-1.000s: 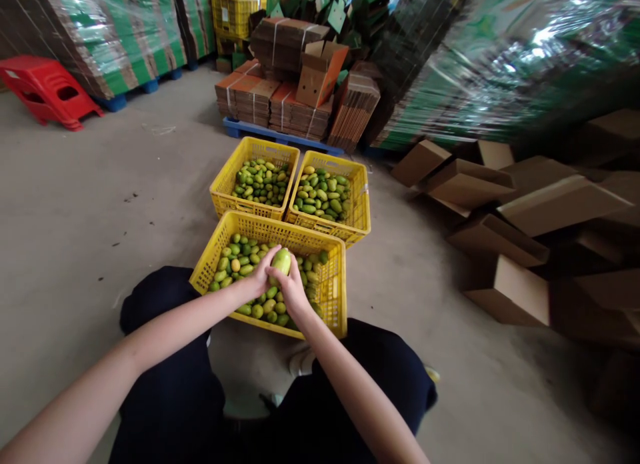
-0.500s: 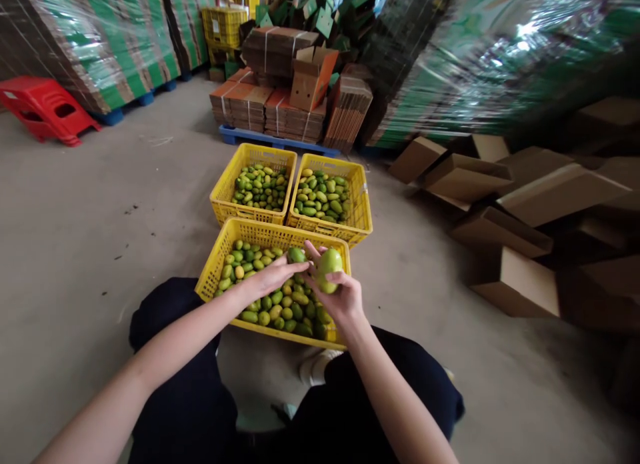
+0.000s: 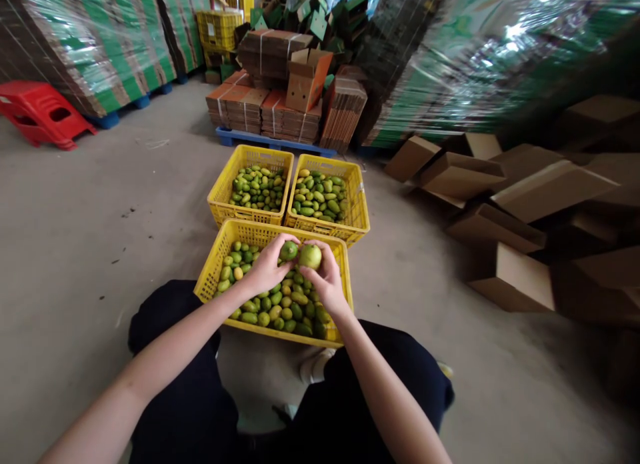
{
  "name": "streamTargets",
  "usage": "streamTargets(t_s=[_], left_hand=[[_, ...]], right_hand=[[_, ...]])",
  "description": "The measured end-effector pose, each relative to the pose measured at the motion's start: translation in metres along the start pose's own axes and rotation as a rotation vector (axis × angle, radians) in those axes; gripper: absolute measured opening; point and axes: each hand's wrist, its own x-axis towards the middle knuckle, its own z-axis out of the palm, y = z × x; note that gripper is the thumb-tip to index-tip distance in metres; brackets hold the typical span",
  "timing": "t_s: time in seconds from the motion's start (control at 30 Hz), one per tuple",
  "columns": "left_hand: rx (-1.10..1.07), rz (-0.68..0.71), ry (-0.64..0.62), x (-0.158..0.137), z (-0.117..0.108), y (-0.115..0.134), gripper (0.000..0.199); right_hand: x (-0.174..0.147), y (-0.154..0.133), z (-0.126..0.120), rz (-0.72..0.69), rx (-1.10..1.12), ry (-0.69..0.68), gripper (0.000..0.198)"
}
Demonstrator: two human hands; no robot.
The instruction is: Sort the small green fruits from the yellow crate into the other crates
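Over the front yellow crate (image 3: 213, 267) I hold two fruits side by side, which look like lemons. My left hand (image 3: 267, 269) is closed round a dark green lemon (image 3: 289, 251), its round end facing me. In my right hand (image 3: 327, 281) is a larger, pale green lemon (image 3: 311, 257), gripped between thumb and fingers. The two fruits are close together, nearly touching. Below them, the crate holds many green and yellowish lemons (image 3: 275, 312), partly hidden by my hands.
Two more yellow crates of fruit, a left one (image 3: 215, 199) and a right one (image 3: 364, 207), stand just beyond. Behind them, flattened cartons (image 3: 245, 107) lie on a blue pallet (image 3: 227, 136). Open cardboard boxes (image 3: 460, 177) pile up at right; a red stool (image 3: 47, 114) stands left.
My right hand has moved left and turned, bringing the pale lemon next to the dark one. My left fingers, stretched out before, now curl round the dark lemon.
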Motion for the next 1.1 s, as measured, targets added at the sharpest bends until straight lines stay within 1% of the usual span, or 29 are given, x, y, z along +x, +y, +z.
streamTargets(t_s=[0.07,0.17,0.23,0.3,0.33,0.4,0.47,0.57,0.63,0.73,0.8,0.83,0.93,0.97,1.03,1.1], left_hand=[[-0.011,-0.002,-0.009,-0.001,0.0,0.002,0.035],[-0.011,-0.004,-0.023,-0.002,-0.005,0.004,0.042],[-0.028,0.008,-0.023,-0.003,-0.007,0.003,0.045],[-0.095,-0.004,0.006,-0.003,-0.007,0.003,0.045],[-0.151,-0.038,0.025,-0.003,-0.006,0.002,0.043],[-0.296,-0.171,0.037,-0.001,-0.003,0.002,0.038],[-0.449,-0.317,0.012,0.003,0.0,0.001,0.033],[-0.623,-0.446,0.008,0.009,0.001,0.001,0.032],[-0.699,-0.536,0.061,0.013,0.0,-0.001,0.038],[-0.799,-0.681,0.183,0.016,-0.002,-0.002,0.04],[-0.869,-0.724,0.232,0.017,-0.003,-0.003,0.038],[-0.893,-0.73,0.236,0.017,-0.003,-0.003,0.035],[-0.898,-0.736,0.198,0.017,-0.002,-0.006,0.029],[-0.889,-0.741,0.188,0.017,-0.002,-0.007,0.03],[-0.883,-0.757,0.185,0.016,-0.002,-0.01,0.039],[-0.885,-0.765,0.206,0.016,-0.002,-0.011,0.047]], right_hand=[[0.001,-0.001,0.002,-0.07,-0.053,-0.016,0.041],[0.003,-0.001,0.002,-0.129,-0.068,-0.017,0.043],[0.005,-0.001,0.001,-0.159,-0.089,-0.01,0.042],[0.005,-0.002,0.001,-0.156,-0.094,0.024,0.043],[0.005,-0.003,0.001,-0.129,-0.076,0.045,0.044],[0.006,-0.005,0.001,-0.013,0.022,0.072,0.046],[0.008,-0.006,0.001,0.143,0.191,0.066,0.039],[0.012,-0.004,0.0,0.327,0.455,0.033,0.028],[0.014,-0.003,0.0,0.408,0.561,0.012,0.028],[0.013,-0.001,0.003,0.515,0.583,0.024,0.032],[0.01,0.001,0.008,0.522,0.554,0.075,0.031],[0.009,0.002,0.01,0.508,0.548,0.107,0.032],[0.008,0.005,0.014,0.491,0.565,0.159,0.035],[0.008,0.005,0.015,0.511,0.575,0.167,0.034],[0.01,0.007,0.014,0.574,0.598,0.186,0.031],[0.012,0.007,0.012,0.634,0.625,0.203,0.029]])
